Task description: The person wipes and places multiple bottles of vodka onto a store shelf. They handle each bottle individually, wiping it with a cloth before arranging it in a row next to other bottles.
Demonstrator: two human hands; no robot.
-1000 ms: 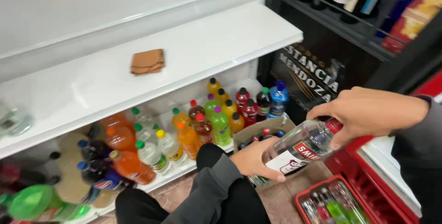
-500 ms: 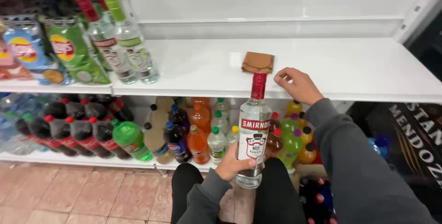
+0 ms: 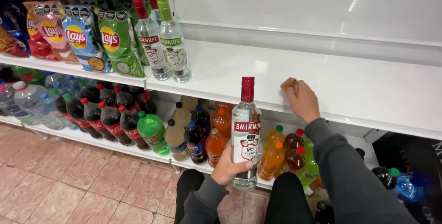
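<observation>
My left hand (image 3: 231, 164) grips the lower part of a clear glass bottle with a red cap (image 3: 246, 132), held upright in front of the shelves. My right hand (image 3: 300, 98) rests on the white middle shelf (image 3: 368, 90), fingers closed over a small brown cloth (image 3: 288, 83) that is mostly hidden. Three similar clear bottles, two red-capped (image 3: 147, 37) and one green-capped (image 3: 172, 37), stand on the same shelf to the left.
Chip bags (image 3: 99, 40) in several colours fill the shelf at far left. The bottom shelf holds dark cola bottles (image 3: 108, 116), water bottles (image 3: 32, 104), a green bottle (image 3: 152, 132) and orange and yellow drinks (image 3: 271, 155). Pink tiled floor (image 3: 69, 182) lies at lower left.
My view has swung left and closer. My right hand slid onto the brown cloth, covering it. The bottle stays upright in my left hand, now a little lower.
</observation>
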